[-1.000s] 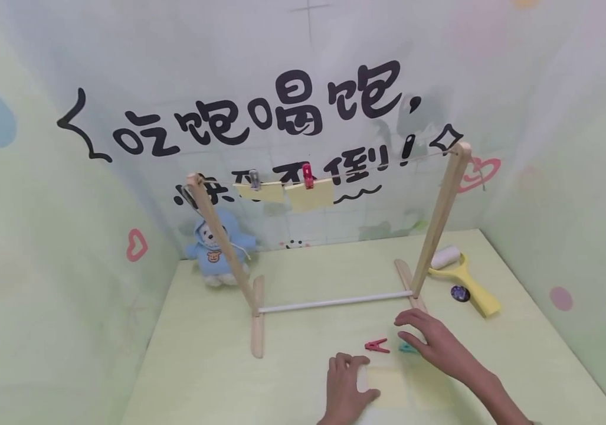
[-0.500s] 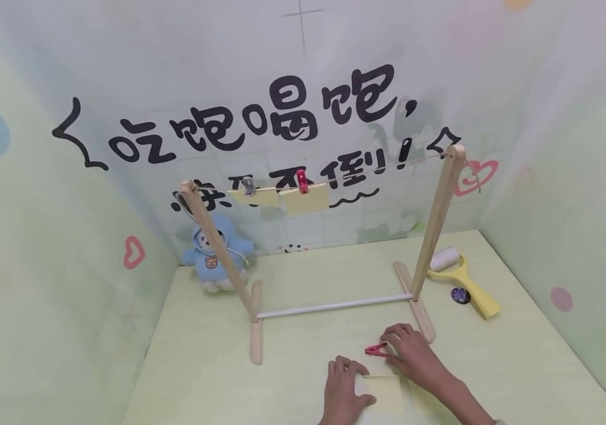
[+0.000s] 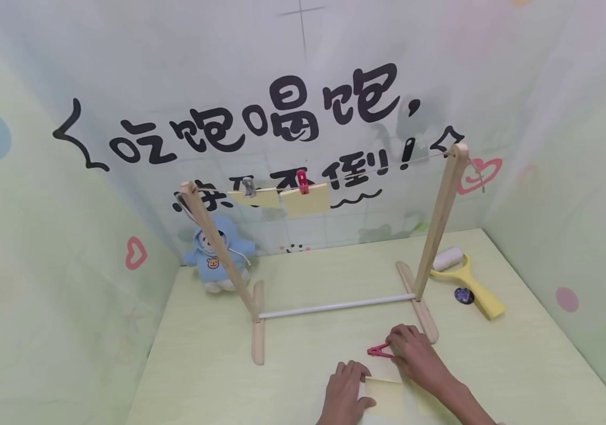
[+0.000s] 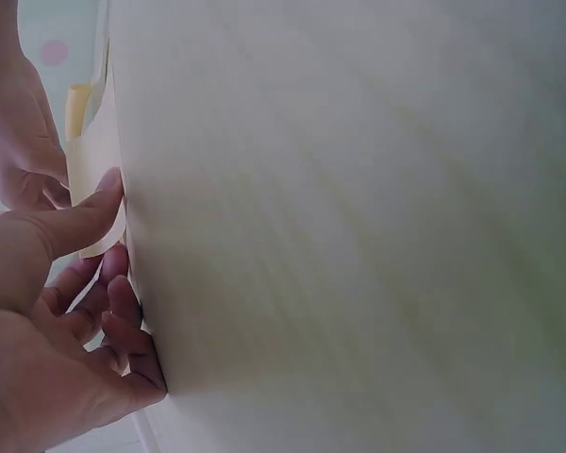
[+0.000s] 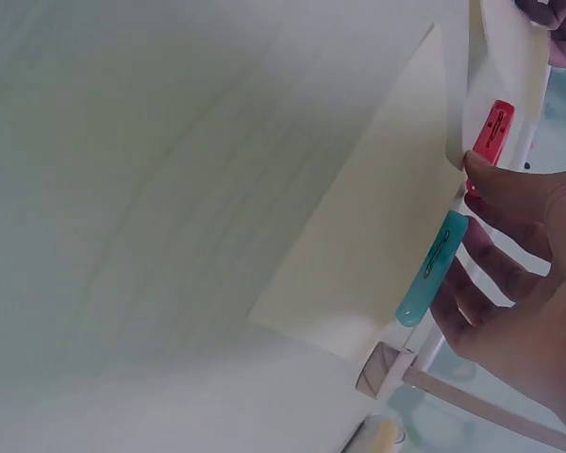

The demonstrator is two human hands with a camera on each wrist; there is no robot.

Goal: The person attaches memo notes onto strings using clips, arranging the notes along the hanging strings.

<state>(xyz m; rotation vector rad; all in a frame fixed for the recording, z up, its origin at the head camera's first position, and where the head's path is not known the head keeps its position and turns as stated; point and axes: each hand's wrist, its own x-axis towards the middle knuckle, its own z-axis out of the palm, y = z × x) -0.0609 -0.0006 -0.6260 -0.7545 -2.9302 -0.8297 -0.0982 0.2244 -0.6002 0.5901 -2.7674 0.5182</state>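
My left hand [image 3: 342,392] pinches the left edge of a pale yellow sticky note [image 3: 385,396], thumb on one side and fingers on the other. The note bends up from the table in the left wrist view. Just beyond it, my right hand [image 3: 418,359] holds a red clothespin [image 5: 493,130] between thumb and index finger. A teal clothespin [image 5: 432,270] lies beside its other fingers; the hand hides it in the head view. Another yellow note [image 5: 358,222] lies flat under the right hand's side.
Behind the hands stands a wooden rack [image 3: 443,221] with a white crossbar [image 3: 337,306]. From its string hang two notes, under a grey clothespin [image 3: 249,187] and a red clip [image 3: 303,182]. A blue-hooded plush toy [image 3: 216,265] sits left; a yellow lint roller [image 3: 475,287] lies right.
My right hand has come down and left from over the teal clothespin and taken hold of the red one. The far edge of the note at my left hand has risen slightly.
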